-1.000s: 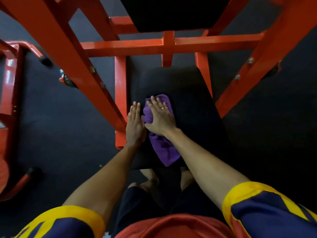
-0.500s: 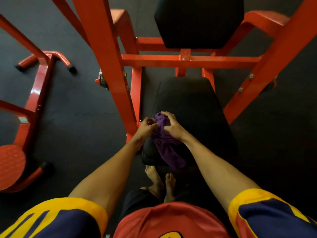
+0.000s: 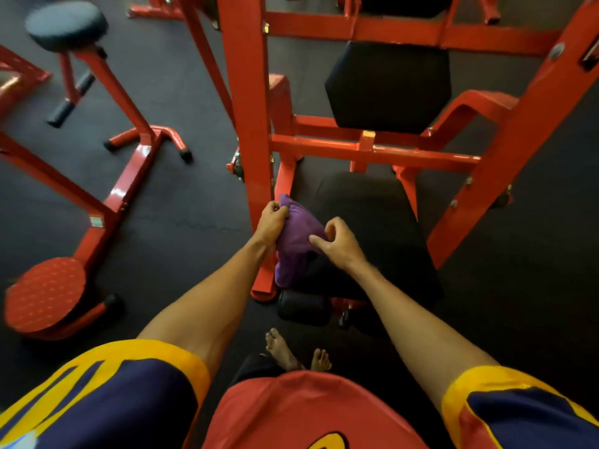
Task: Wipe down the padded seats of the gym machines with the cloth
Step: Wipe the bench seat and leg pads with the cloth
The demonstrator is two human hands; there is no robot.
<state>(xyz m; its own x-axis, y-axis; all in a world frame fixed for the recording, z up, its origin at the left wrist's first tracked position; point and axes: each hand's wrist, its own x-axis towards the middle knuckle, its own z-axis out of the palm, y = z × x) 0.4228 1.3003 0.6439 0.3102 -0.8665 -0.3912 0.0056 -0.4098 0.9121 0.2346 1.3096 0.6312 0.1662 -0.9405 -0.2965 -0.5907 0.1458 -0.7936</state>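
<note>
A purple cloth (image 3: 296,241) hangs bunched between both hands, lifted just above the left front part of the black padded seat (image 3: 372,228). My left hand (image 3: 270,223) grips the cloth's upper left edge. On the cloth's right side my right hand (image 3: 337,243) has its fingers curled, pinching the fabric. The cloth's lower end droops over the seat's left edge. A black padded backrest (image 3: 389,87) stands beyond the seat inside the red frame.
A red upright post (image 3: 249,124) rises right beside my left hand, and a slanted red beam (image 3: 518,140) flanks the seat on the right. To the left stand another red machine with a round black pad (image 3: 66,25) and a red disc platform (image 3: 45,293). My bare feet (image 3: 291,353) are on the dark floor.
Both hands went from pressing flat on the cloth and seat to gathering the cloth and lifting it off the pad. My view has pulled back and up from the seat.
</note>
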